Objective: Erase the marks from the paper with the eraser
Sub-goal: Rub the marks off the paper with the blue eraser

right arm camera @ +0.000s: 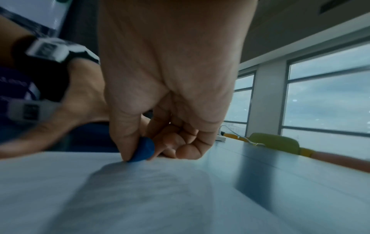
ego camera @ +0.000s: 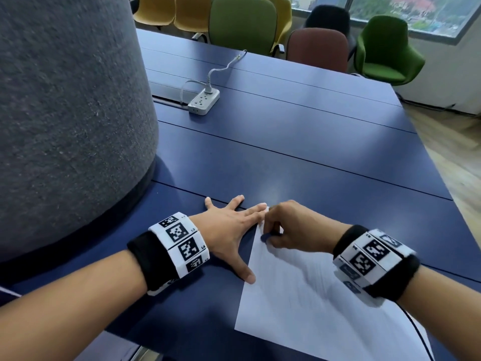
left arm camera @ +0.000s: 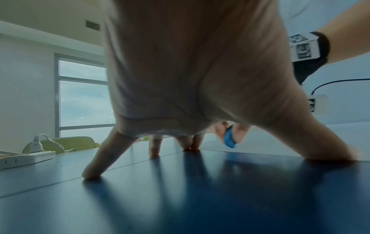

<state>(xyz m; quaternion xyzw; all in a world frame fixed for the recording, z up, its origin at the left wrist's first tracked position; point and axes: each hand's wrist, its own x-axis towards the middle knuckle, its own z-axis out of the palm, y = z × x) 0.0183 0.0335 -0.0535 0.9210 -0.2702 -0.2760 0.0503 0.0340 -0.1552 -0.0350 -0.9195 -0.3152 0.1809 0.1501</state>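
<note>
A: Status?
B: Right hand [ego camera: 291,227] pinches the blue eraser [right arm camera: 143,150] down on the paper's [ego camera: 299,295] far corner. Left hand [ego camera: 229,230], fingers splayed flat, pins the paper's edge to the table [ego camera: 312,157].
A: Left to do?
B: Probably mid-erase; faint marks remain, too blurred to count.

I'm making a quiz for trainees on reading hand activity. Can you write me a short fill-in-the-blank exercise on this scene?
1. The right hand pinches an eraser whose colour is ____.
2. The eraser's tip touches the white ____.
3. The left hand lies with fingers spread on the table, whose colour is ____.
4. Far across the table lies a white power ____.

Missing words: blue; paper; blue; strip
</note>
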